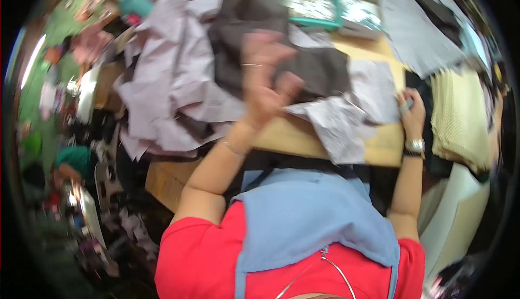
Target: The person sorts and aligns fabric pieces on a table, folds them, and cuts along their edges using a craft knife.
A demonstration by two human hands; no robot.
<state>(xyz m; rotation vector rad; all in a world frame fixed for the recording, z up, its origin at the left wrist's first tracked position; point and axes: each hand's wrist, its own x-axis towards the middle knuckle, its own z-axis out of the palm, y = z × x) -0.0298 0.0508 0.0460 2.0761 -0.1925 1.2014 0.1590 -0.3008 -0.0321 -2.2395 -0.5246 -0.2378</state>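
Observation:
My left hand (266,82) is raised over the table, blurred by motion, its fingers apart and nothing visible in it. Beneath and behind it lies dark grey-brown cloth (238,23), spread over pale lilac cloth pieces (176,66). My right hand (414,114) is at the table's right edge, fingers curled round a small grey-blue thing (407,104) whose kind I cannot make out. Just left of that hand is a crumpled pale cloth piece (374,90); another part (341,128) hangs over the front edge of the yellowish table (295,139).
At the back stand a teal tray (337,6) of small pale pieces and a cardboard box (360,33) with shiny contents. A cream fabric stack (460,117) lies to the right, with light grey cloth (417,33) behind it. Another person (76,161) is at far left.

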